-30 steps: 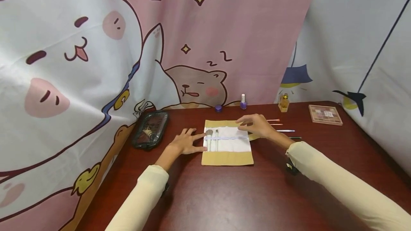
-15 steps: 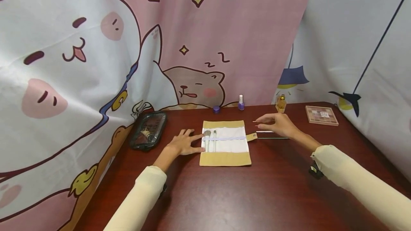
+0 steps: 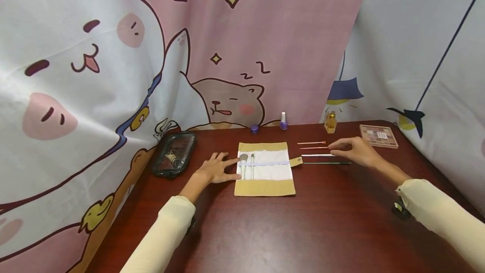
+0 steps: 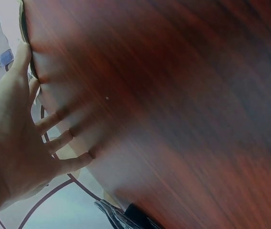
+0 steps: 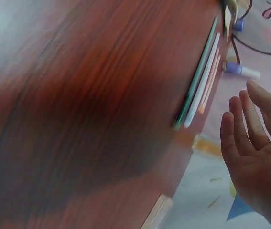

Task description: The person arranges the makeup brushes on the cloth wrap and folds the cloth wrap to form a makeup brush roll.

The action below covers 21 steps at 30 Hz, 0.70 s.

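A yellow-and-white fabric brush roll [image 3: 265, 188] lies unfolded on the table. Tucked under its lilac band at the left are a fluffy makeup brush [image 3: 243, 165] and a slimmer brush [image 3: 252, 167]. My left hand [image 3: 215, 167] has its fingers spread, thumb and index fingertip on the roll's left edge. To the right of the roll lie two thin pinkish brushes [image 3: 311, 143], a white one [image 3: 314, 155] and a dark green one [image 3: 327, 163]. Over their right ends hovers my right hand [image 3: 356, 151]; the right wrist view shows its fingers [image 5: 240, 129] loosely extended, holding nothing.
A black clear-topped pouch [image 3: 175, 153] with a brush visible sits at the left. Along the back edge stand a small purple jar [image 3: 254, 129], a nail polish bottle [image 3: 283, 121] and an amber perfume bottle [image 3: 331, 123]. An eyeshadow palette [image 3: 379, 136] lies far right.
My right hand has moved rightward from above the brush roll to the right ends of the loose brushes, uncovering them. My left hand stays at the roll's left edge.
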{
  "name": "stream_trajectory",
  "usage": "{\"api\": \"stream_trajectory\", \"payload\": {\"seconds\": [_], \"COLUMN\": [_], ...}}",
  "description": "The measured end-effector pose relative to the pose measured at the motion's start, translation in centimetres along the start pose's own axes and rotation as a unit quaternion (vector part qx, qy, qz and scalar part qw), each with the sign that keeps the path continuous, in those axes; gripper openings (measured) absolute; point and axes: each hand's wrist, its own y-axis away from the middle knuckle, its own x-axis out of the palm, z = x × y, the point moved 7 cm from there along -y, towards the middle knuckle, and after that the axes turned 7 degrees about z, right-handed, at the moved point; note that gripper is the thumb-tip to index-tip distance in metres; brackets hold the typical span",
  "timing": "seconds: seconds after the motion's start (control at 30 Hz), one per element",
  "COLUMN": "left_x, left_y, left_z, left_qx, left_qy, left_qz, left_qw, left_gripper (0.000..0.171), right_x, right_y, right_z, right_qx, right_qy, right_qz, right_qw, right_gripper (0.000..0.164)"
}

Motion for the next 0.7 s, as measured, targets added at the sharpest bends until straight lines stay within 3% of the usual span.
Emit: {"api": "stream_trajectory", "payload": {"seconds": [0.27, 0.43, 0.7], "left_x": [0.1, 0.1, 0.2], "left_y": [-0.1, -0.1, -0.1], "left_z": [0.1, 0.2, 0.2], "left_qx": [-0.001, 0.000, 0.000], "left_qy": [0.000, -0.001, 0.002], "left_qz": [0.001, 0.000, 0.001], "left_qw": [1.0000, 1.0000, 1.0000], "left_gripper": [0.080, 0.080, 0.080], "right_x": [-1.4, -1.3, -0.6], "right_y": [2.0, 2.8, 3.4], "right_z": [-2.9, -4.8, -6.0], "right_qx": [0.011, 0.043, 0.056], "right_qy": [0.034, 0.053, 0.076], "right_qz": [-0.013, -0.005, 0.005], "right_qw": [0.999, 0.998, 0.996], "right_gripper": [0.019, 0.017, 0.019]}}
